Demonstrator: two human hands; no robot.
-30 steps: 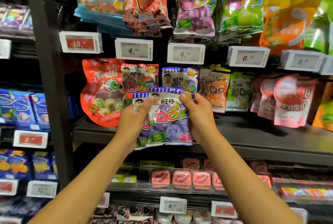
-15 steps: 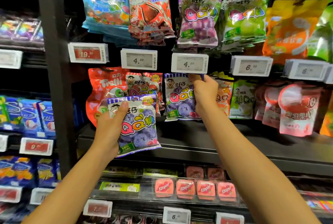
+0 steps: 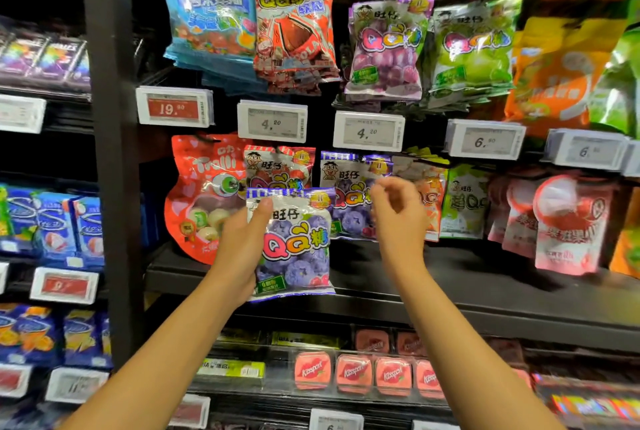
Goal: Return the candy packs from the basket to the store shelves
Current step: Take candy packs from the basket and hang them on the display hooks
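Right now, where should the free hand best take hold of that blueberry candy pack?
Probably the flat sealed top strip of the blueberry pack, pinched from the right. The left hand already grips its left edge, the right hand hovers empty beside it, and the pack stands upright.

price tags (image 3: 368, 131) on rail | pink Kissport tins (image 3: 353, 373) below

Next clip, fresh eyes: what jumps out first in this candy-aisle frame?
Centre frame, the left hand holds up a blueberry QQ candy pack, thumb across its top corner, in front of the hanging rows. Just to its right the right hand hovers with loosely curled fingers, holding nothing, beside a matching blueberry pack on the peg. Above them runs a line of price tags, the red 19.90 tag standing out at the left.
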